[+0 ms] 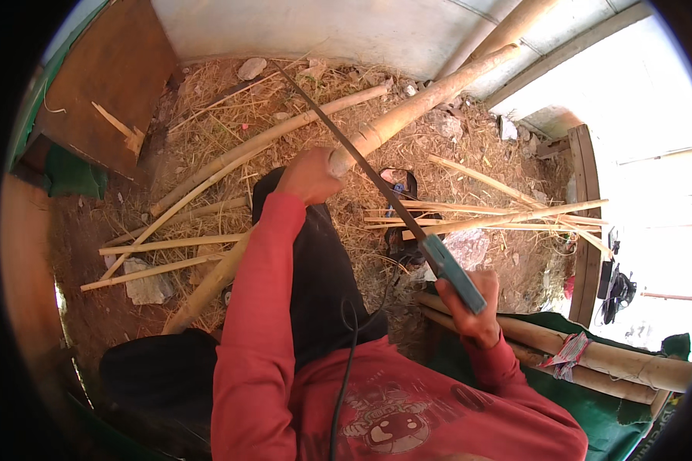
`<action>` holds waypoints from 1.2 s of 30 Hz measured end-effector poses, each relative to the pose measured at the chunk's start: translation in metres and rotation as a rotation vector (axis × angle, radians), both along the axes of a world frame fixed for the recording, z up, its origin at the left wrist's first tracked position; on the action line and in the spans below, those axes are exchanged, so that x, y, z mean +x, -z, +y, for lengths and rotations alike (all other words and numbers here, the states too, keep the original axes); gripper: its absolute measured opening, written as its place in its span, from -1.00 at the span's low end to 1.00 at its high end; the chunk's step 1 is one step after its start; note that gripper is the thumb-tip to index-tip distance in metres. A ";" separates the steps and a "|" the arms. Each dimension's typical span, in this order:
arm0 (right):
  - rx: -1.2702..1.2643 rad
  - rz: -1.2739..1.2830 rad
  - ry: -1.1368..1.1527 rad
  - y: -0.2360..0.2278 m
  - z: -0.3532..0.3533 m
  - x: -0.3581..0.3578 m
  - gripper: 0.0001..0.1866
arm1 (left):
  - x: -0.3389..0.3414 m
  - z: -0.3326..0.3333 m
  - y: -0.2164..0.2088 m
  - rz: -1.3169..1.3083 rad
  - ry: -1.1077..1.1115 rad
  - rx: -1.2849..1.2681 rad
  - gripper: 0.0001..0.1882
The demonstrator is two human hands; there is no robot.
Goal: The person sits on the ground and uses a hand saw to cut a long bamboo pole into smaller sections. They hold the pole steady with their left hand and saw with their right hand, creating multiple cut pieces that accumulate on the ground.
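My left hand point(309, 177) is closed around the near end of a thick bamboo pole point(430, 92), which slants up to the right toward the wall. In my right hand point(477, 303) is the teal handle of a handsaw point(384, 190). Its long, narrow, dark blade points up and left, crossing the pole just beyond my left fingers. Whether the teeth touch the bamboo I cannot tell. My left fingers are partly hidden behind the back of the hand.
Split bamboo strips point(507, 207) lie on the straw-covered ground at right, more strips point(169, 244) at left. A long bamboo piece point(269, 134) lies farther off. Lashed bamboo poles point(615, 361) are beside me at right. A brown wooden panel point(108, 77) stands at left; a black cord point(344, 376) hangs before me.
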State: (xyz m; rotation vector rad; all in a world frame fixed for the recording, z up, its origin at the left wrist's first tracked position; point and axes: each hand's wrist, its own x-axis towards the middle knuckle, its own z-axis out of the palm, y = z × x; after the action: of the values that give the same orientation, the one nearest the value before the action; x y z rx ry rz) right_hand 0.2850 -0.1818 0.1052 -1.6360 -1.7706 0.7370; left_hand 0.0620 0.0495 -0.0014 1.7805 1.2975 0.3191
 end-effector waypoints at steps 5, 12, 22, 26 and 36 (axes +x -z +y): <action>0.220 0.003 -0.078 0.036 0.011 -0.011 -0.82 | -0.029 -0.018 -0.010 -0.697 -0.258 -0.090 -0.47; 0.358 -0.065 -0.299 0.067 0.043 -0.065 -0.58 | -0.034 -0.030 -0.006 -0.838 -0.456 -0.230 -0.63; -0.491 -0.268 1.068 0.330 0.088 0.112 -0.04 | -0.024 -0.040 -0.009 -1.092 -0.505 -0.320 -0.70; -0.744 -0.496 1.310 0.362 0.123 0.104 -0.01 | -0.031 -0.042 -0.013 -0.851 -0.504 -0.137 -0.70; -0.203 -0.165 1.819 0.364 0.078 0.200 0.07 | -0.025 -0.043 -0.012 -0.910 -0.497 -0.189 -0.67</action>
State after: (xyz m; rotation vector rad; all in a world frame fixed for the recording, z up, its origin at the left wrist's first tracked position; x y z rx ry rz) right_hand 0.4847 -0.1039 -0.2592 -2.5133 0.2200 -0.1505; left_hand 0.0372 0.0068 0.0103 0.9126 1.0063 1.0938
